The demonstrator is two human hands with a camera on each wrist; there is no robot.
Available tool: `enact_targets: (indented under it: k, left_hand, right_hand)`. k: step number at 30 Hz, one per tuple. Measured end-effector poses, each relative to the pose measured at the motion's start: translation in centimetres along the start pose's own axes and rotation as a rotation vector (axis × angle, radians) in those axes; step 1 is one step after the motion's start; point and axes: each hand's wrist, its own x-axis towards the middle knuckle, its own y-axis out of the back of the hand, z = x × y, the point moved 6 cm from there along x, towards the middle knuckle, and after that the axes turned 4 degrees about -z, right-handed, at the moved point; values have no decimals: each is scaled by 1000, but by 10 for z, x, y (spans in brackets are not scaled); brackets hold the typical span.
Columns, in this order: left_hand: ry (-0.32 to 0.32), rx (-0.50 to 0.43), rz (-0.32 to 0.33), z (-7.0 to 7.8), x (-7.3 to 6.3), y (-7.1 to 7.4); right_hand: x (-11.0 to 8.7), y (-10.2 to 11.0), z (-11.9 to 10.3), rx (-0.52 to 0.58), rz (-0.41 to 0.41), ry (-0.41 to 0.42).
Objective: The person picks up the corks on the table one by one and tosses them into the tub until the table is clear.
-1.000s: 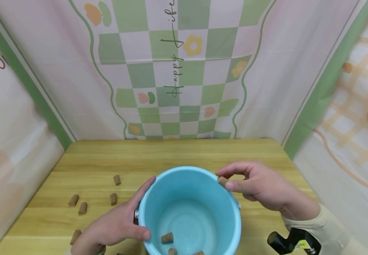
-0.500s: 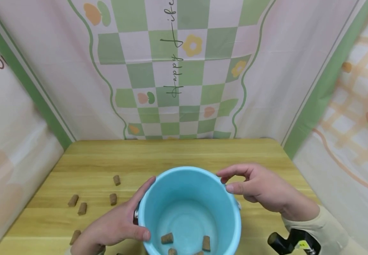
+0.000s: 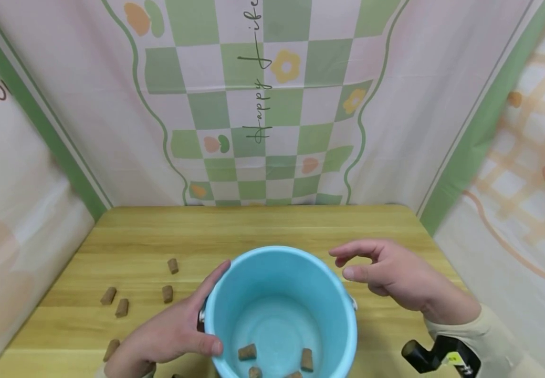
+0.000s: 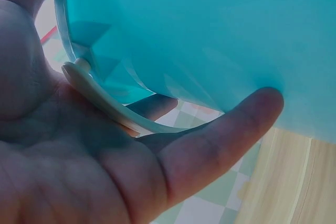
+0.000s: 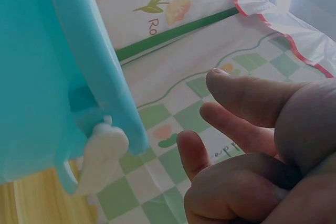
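A crinkled fabric backdrop [image 3: 284, 105], printed with green and white checks, stands behind a yellowish wood-grain counter [image 3: 272, 223]. On it sits a smooth, round, light-blue plastic bucket [image 3: 279, 283], open upward; a rounded white plastic handle piece [image 5: 102, 156] is mounted near its rim. The left hand [image 3: 173, 325] is spread wide, its straight fingers and thumb laid against the bucket's side and rim. The right hand [image 3: 390, 273] hangs just beside the opposite rim, thumb and index finger apart. A black device [image 3: 447, 357] is worn at its cream cloth sleeve [image 3: 485, 336]. Smallest are tapered, grainy brown cork stoppers [image 3: 247, 352]: four in the bucket, others scattered on the counter near the left hand.
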Motion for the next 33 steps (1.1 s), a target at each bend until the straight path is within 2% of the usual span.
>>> enact_targets:
  k: [11, 19, 27, 33]
  left_hand:
    - [-12, 3, -5, 0, 0, 0]
    - [-12, -5, -11, -1, 1, 0]
    - [-25, -4, -15, -2, 2, 0]
    - [8, -8, -8, -1, 1, 0]
  right_hand:
    - [-3, 27, 23, 67, 72, -57]
    - [-7, 52, 43, 54, 149, -75]
    - [-13, 78, 66, 124, 139, -55]
    - [-17, 95, 88, 185, 155, -78]
